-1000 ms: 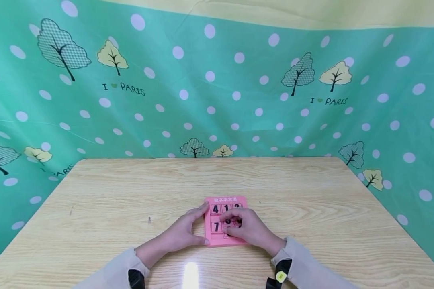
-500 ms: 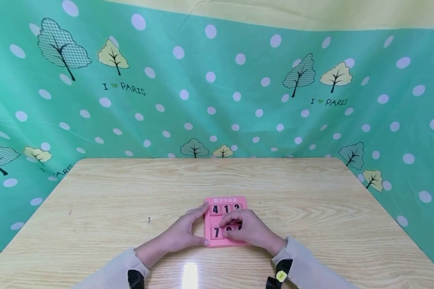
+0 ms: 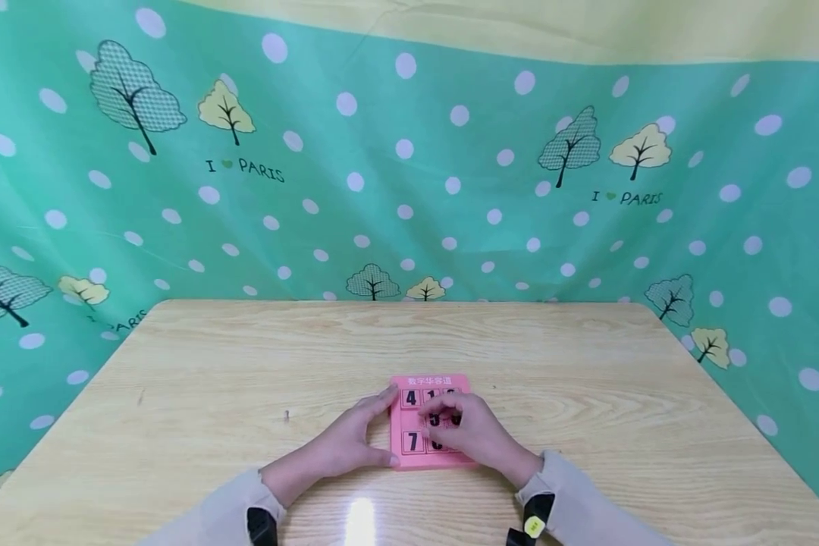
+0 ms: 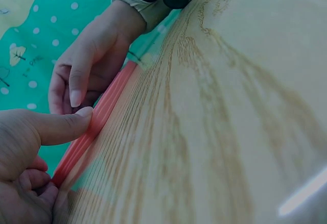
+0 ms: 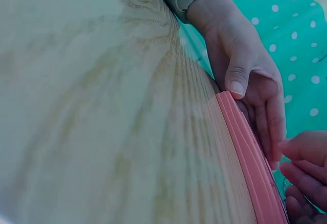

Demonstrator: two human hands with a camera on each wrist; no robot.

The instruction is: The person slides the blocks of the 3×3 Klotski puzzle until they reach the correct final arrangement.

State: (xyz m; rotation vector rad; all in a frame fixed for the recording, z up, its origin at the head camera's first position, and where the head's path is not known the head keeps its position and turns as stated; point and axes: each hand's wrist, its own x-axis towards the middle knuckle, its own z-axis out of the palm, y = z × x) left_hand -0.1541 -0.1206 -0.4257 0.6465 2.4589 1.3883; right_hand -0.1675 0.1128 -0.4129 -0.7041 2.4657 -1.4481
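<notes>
A pink number sliding puzzle lies flat on the table near the person. My left hand grips its left side, thumb at the near corner and fingers at the upper edge. In the left wrist view, the thumb lies against the puzzle's pink edge. Over the tiles, my right hand has bent fingers, with index finger and thumb apart; contact with a tile is unclear. Tile 4 sits top left and tile 7 bottom left, with a gap between them. The right hand partly covers the right-hand tiles.
The wooden table extends around the puzzle on every side. Behind it hangs a green dotted curtain with printed trees. Light reflects off the tabletop near the front edge. Both wrists wear black straps.
Tile 7 has slid toward the person into the bottom row, leaving a gap below tile 4. The right fingers have shifted slightly; the left hand keeps its place on the puzzle.
</notes>
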